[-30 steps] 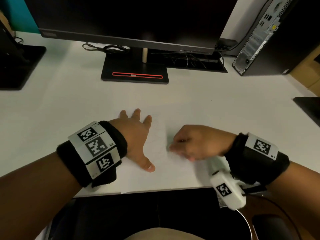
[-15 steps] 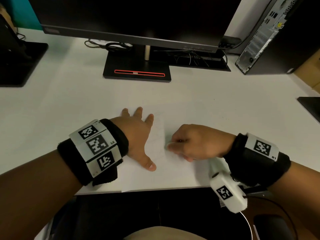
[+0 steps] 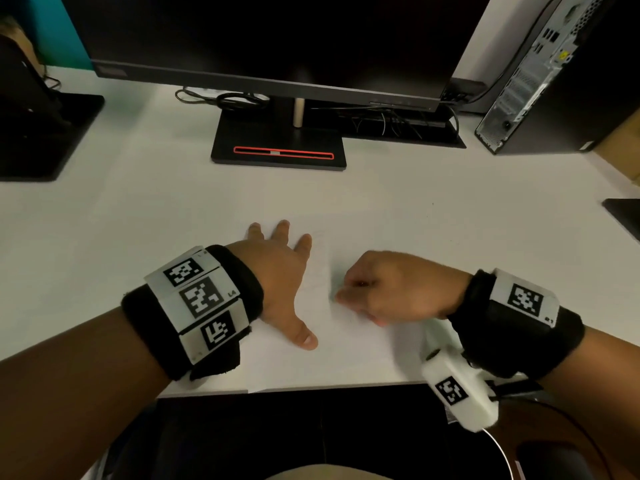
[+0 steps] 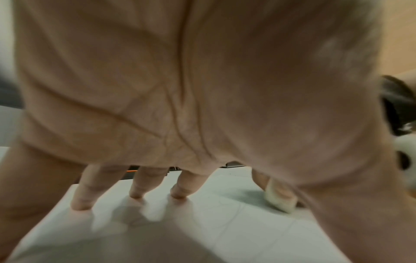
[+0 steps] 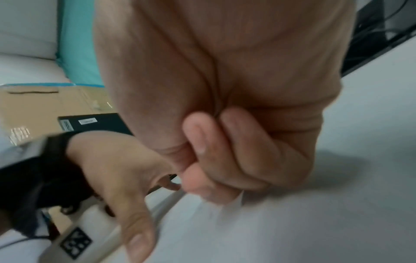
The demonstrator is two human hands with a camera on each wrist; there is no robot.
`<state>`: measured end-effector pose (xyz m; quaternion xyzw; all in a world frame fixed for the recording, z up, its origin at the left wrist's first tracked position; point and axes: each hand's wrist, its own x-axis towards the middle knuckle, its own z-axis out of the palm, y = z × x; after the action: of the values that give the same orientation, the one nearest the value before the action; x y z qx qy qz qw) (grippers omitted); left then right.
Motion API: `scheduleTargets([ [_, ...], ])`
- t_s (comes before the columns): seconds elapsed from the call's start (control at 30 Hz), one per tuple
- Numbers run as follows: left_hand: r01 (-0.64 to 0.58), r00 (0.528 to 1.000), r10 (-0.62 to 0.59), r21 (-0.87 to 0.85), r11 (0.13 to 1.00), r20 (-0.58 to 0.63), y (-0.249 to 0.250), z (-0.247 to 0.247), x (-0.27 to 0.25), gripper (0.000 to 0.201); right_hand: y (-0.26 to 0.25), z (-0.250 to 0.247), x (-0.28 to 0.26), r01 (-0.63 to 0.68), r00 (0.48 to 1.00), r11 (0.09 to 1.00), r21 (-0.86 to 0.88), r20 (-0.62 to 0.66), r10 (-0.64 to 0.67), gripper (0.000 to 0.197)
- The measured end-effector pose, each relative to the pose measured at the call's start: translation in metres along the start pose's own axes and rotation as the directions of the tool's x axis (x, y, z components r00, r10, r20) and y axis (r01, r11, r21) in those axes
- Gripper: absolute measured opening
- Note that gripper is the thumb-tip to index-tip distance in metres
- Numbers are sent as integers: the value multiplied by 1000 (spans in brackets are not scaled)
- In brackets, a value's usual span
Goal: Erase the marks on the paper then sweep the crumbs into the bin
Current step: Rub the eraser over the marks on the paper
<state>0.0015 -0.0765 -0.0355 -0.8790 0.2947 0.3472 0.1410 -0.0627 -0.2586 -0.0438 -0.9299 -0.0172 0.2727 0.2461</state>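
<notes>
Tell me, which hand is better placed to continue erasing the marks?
Right. The right hand already pinches the eraser against the paper, while the left hand lies flat, fingers spread, pinning the sheet.

Head view looks down; 2 wrist views sit close, all sharing the paper point(image 3: 322, 358).

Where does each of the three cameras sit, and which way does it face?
Head: worn on the head, looking forward and down at the desk, paper, monitor; both forearms, left hand, right hand show.
Left wrist: under the left wrist, looking along the palm at fingertips pressed on the paper; the eraser shows at right.
Right wrist: under the right wrist, looking along the curled right hand; the left hand shows too.
Shared: all three show the paper; head and right wrist both show both hands.
</notes>
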Motion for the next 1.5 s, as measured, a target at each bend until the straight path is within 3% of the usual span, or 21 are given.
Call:
scheduleTargets([
  [0.07,-3,1000,3,2,1000,-6,0,0,1,149,2,-1,1,-8,1000,999,46,28,6,45],
  [0.2,-2,1000,2,2,1000,-1,-1,1,1,150,10,-12,7,-54,993,997,54,-99,60,46],
  [0.33,-6,1000,6,7,1000,-9,-1,1,0,150,7,-6,4,-50,999,994,94,12,49,44],
  [0.47,-4,1000,4,11,1000,-5,-1,1,-1,149,15,-20,9,-99,988,986,135,-103,114,45],
  [0.6,-6,1000,6,3,1000,-9,-1,1,1,150,7,-4,3,-55,998,993,102,22,53,46],
  [0.73,-10,1000,10,8,1000,-10,-1,1,0,150,13,-17,11,-111,988,982,156,-86,125,45],
  [0.9,-13,1000,13,3,1000,-5,-2,2,1,150,2,-8,8,-74,996,987,141,55,67,40],
  [1.03,-12,1000,12,2,1000,2,-2,2,1,150,8,-22,15,-138,985,969,207,-74,156,38],
  [1.17,-15,1000,15,5,1000,4,-2,2,1,150,0,-11,12,-93,994,984,149,76,82,39],
  [1.3,-15,1000,15,8,1000,12,-2,1,1,150,5,-24,17,-130,990,972,197,-31,139,37],
  [1.43,-14,1000,14,3,1000,15,-1,2,1,151,-2,-14,14,-85,995,988,126,70,77,41],
  [1.5,-15,1000,15,3,1000,13,-2,2,1,151,1,-20,18,-118,993,978,172,29,115,36],
])
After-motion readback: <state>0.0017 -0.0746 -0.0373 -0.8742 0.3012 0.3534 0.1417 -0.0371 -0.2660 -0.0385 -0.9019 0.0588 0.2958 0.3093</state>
